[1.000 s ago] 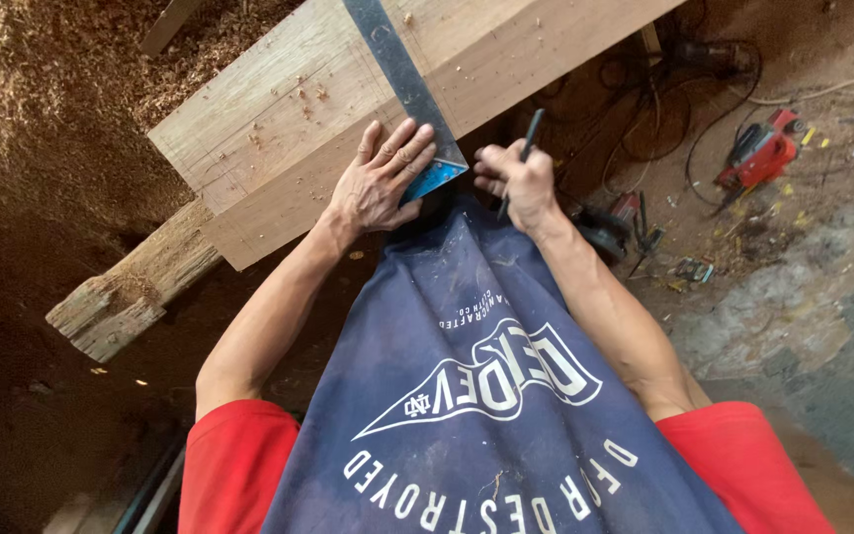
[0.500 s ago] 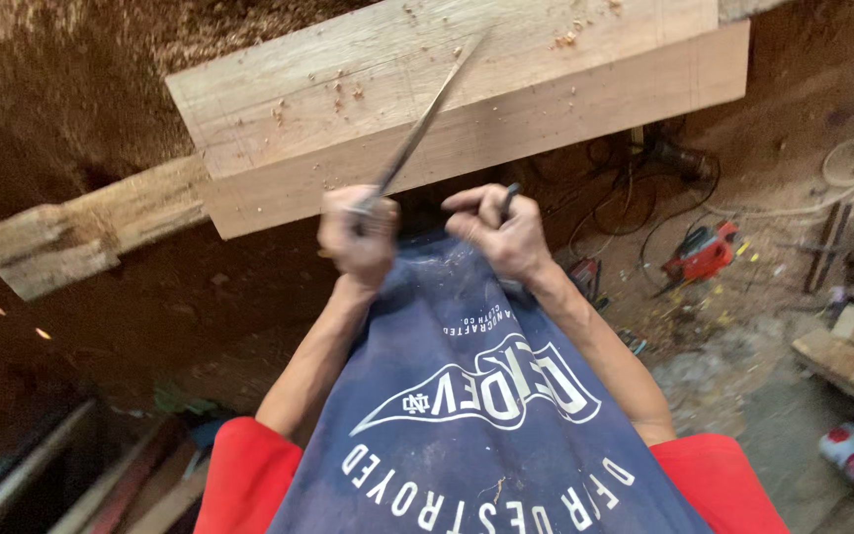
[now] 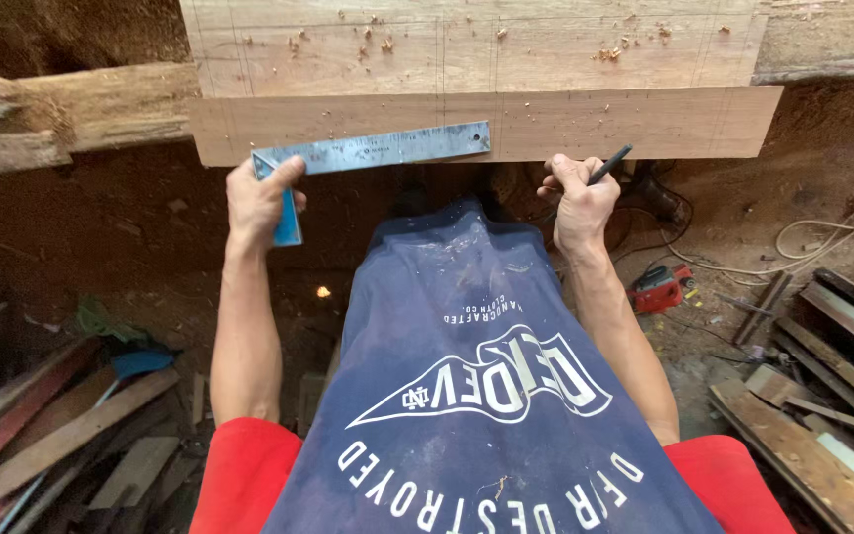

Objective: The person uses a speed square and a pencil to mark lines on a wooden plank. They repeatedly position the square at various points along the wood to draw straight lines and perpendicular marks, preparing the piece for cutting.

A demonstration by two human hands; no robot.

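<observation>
Steel square [image 3: 378, 151] now flat against plank [image 3: 486, 124]

No packages, signs or screens show. The only labelling is white print with a pennant shape on the dark blue apron [image 3: 486, 396], lower centre of the frame.

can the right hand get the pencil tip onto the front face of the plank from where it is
Probably yes. The right hand holds the pencil just below the plank, its tip pointing up at the front face, with nothing between them. The left hand and square sit well aside.
</observation>
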